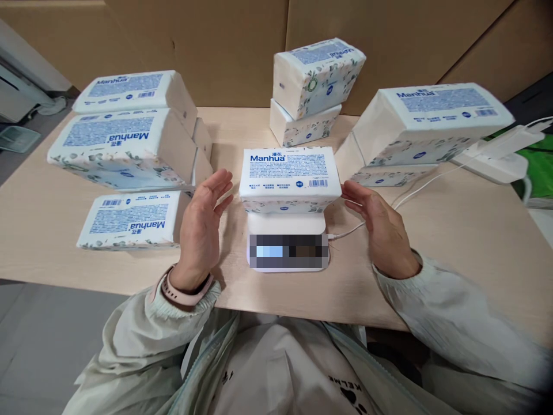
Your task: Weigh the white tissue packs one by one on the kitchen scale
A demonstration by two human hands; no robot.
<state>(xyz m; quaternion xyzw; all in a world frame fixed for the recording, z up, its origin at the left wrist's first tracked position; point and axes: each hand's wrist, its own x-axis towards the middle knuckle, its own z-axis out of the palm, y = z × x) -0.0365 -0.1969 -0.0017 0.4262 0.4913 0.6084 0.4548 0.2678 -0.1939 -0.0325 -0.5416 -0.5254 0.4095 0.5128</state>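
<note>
One scale [286, 223] carries one tissue pack [289, 176]; two packs [322, 80] stand behind it, two right, at least four left.

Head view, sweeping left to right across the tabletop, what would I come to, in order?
Left packs, left hand, pack on the scale, right hand, power strip. The back packs and right packs overlap others in this sweep, so they're left out.

We've ctr pack [290, 176] in smooth plastic film w/ slight sheen, scale [286, 225] in smooth wht plastic, tabletop [254, 297] matt wood-look, b/g panels [207, 52] matt, cardboard-like, our sleeves [142, 331] thin crinkly cloth, wristband [185, 295] smooth, rubbery-looking
</note>
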